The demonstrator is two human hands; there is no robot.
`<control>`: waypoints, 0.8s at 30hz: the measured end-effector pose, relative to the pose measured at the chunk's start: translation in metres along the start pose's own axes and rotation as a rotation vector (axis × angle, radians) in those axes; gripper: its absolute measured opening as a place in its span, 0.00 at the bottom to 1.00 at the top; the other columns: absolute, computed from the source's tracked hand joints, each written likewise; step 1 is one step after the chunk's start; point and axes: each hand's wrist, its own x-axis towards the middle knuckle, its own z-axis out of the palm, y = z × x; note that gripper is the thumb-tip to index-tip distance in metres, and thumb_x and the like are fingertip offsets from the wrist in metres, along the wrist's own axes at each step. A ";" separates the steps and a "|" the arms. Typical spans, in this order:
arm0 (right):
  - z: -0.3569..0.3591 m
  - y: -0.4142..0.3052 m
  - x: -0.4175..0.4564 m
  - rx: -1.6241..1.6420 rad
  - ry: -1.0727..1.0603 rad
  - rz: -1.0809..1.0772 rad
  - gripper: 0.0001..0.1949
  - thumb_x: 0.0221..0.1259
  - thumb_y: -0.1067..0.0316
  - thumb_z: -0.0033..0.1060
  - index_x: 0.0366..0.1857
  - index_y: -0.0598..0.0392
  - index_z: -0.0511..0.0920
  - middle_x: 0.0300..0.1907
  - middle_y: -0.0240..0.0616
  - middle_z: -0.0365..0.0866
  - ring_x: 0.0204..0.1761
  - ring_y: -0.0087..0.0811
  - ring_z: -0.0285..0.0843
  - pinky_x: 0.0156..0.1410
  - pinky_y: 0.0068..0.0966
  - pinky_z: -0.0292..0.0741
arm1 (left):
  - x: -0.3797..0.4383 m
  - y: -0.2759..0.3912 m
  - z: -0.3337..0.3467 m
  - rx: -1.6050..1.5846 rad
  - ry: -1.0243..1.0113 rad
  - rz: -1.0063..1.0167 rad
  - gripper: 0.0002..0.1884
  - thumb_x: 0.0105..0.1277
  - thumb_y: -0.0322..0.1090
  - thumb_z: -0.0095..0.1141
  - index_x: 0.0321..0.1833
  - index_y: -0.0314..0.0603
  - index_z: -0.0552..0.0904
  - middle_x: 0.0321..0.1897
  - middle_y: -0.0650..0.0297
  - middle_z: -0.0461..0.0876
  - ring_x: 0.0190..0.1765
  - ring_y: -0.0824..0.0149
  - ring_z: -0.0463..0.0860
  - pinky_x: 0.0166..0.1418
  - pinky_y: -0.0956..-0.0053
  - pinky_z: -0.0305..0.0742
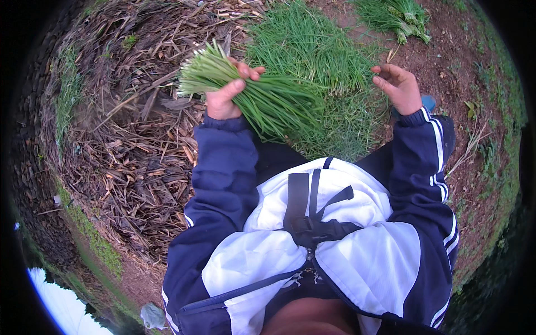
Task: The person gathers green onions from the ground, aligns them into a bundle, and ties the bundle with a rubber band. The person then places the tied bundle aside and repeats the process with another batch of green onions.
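Observation:
A thick bunch of long green chive-like stems [276, 98] is gripped in my left hand [230, 90]. Its pale cut ends point left and the green tips hang to the right, over my leg. My right hand [398, 86] is raised to the right of the bunch, thumb and fingers curled but a little apart, with nothing visible between them. Beyond both hands spreads a loose pile of the same green stems [310, 42]. Shorter green scraps [347, 125] lie on the ground between my legs.
Several tied bunches of greens [402, 19] rest on bare soil at the far right. Dry stalk litter [146, 167] covers the ground to my left. A blue object [428, 101], partly hidden, shows behind my right wrist. A pale plastic bag [153, 316] lies at lower left.

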 end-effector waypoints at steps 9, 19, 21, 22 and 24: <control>0.028 0.134 0.023 -0.626 -0.243 0.320 0.12 0.46 0.64 0.66 0.34 0.57 0.81 0.29 0.40 0.82 0.33 0.30 0.81 0.41 0.26 0.75 | 0.044 -0.001 -0.017 0.325 0.398 0.034 0.13 0.52 0.19 0.59 0.42 0.31 0.75 0.33 0.56 0.79 0.36 0.61 0.81 0.43 0.68 0.78; 0.146 0.222 0.083 -0.557 -0.118 0.534 0.12 0.48 0.57 0.65 0.34 0.49 0.82 0.32 0.44 0.83 0.39 0.41 0.81 0.48 0.33 0.75 | 0.043 -0.002 -0.014 0.485 0.472 0.019 0.16 0.51 0.19 0.60 0.44 0.31 0.74 0.35 0.54 0.79 0.37 0.62 0.80 0.45 0.69 0.77; 0.163 0.223 0.091 -0.635 -0.039 0.611 0.16 0.45 0.56 0.68 0.38 0.49 0.81 0.34 0.43 0.83 0.41 0.40 0.81 0.49 0.33 0.74 | 0.045 -0.002 -0.013 0.513 0.471 0.001 0.17 0.51 0.19 0.60 0.44 0.31 0.74 0.35 0.54 0.79 0.37 0.62 0.80 0.46 0.68 0.76; 0.171 0.216 0.097 -0.674 -0.045 0.672 0.20 0.43 0.53 0.70 0.39 0.51 0.80 0.33 0.36 0.83 0.39 0.36 0.81 0.47 0.31 0.74 | 0.045 -0.002 -0.011 0.545 0.494 -0.034 0.17 0.51 0.19 0.60 0.45 0.32 0.73 0.35 0.55 0.79 0.37 0.62 0.80 0.46 0.68 0.75; 0.180 0.217 0.102 -0.749 -0.040 0.669 0.20 0.43 0.52 0.70 0.40 0.50 0.79 0.33 0.36 0.83 0.39 0.37 0.81 0.47 0.32 0.74 | 0.045 -0.003 -0.014 0.567 0.455 -0.039 0.18 0.51 0.20 0.61 0.45 0.32 0.73 0.35 0.55 0.79 0.37 0.62 0.80 0.47 0.68 0.74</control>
